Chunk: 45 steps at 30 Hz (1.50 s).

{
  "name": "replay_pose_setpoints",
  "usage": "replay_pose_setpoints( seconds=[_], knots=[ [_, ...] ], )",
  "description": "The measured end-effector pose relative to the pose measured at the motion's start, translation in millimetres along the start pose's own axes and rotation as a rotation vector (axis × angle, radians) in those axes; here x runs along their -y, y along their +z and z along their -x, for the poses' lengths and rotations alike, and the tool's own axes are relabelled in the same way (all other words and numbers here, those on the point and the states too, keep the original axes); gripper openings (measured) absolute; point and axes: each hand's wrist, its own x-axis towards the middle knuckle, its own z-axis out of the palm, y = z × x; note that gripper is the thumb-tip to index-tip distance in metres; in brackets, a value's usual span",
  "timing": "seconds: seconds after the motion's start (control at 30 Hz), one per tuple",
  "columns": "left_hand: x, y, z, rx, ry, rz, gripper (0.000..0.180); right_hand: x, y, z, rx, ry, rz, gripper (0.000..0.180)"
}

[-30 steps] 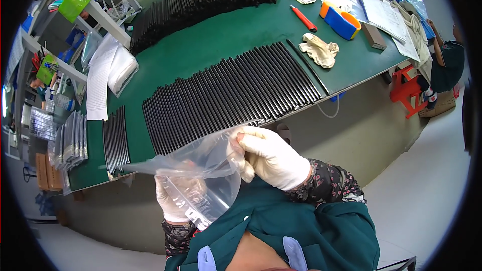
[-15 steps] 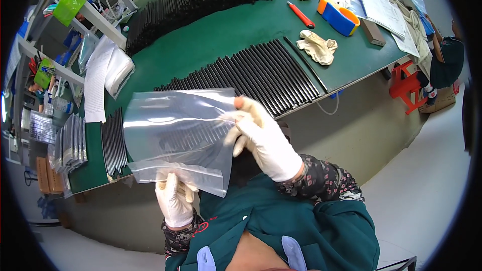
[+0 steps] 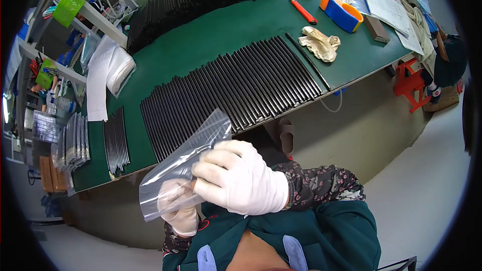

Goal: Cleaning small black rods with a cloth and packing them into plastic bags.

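Observation:
A clear plastic bag is held at a slant in front of my chest, its upper corner reaching over the table's near edge. My left hand, in a white glove, grips the bag's lower part and shows partly through the film. Across the bag's near side lies my right hand, gloved as well, its fingers curled on the film. Beyond the bag, a row of black rods rests side by side on the green table. One rod lies apart at the row's right end.
A large pile of black rods lies at the back. A smaller group sits left, near bagged bundles. Toward the right are a glove, a red-handled tool, a blue-and-orange tape ring and a red stool.
The bag has gone from spread wide to narrow and slanted, and is lower. My right hand has moved down and left, close to my left hand.

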Motion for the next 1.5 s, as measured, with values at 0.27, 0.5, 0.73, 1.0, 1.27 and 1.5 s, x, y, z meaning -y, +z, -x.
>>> replay_pose_setpoints(
  seconds=[0.27,0.5,0.73,1.0,1.27,1.5],
  knots=[
    [-0.8,-11.6,-1.5,0.060,-0.014,-0.065,0.026,-10.5,4.8,14.4,0.153,0.078,-0.556,0.009],
    [-15.7,-2.9,-16.5,0.142,0.177,-0.322,0.022,-10.2,0.6,9.9,0.122,0.110,-0.346,0.004],
    [-13.5,0.4,-16.6,0.470,-0.085,-0.280,0.027,-10.4,5.0,14.0,0.329,-0.061,-0.103,0.017],
    [-12.6,-3.2,-26.0,0.522,0.167,-0.447,0.018,-13.2,1.9,8.6,0.313,-0.094,-0.321,0.015],
    [-2.9,5.6,-22.2,0.445,0.136,-0.189,0.018,-7.9,-2.5,3.7,0.286,-0.032,-0.100,0.021],
    [-15.1,17.7,-32.7,0.391,0.287,0.170,0.011,-22.5,-3.8,1.5,0.445,0.153,-1.108,0.020]
  ],
)
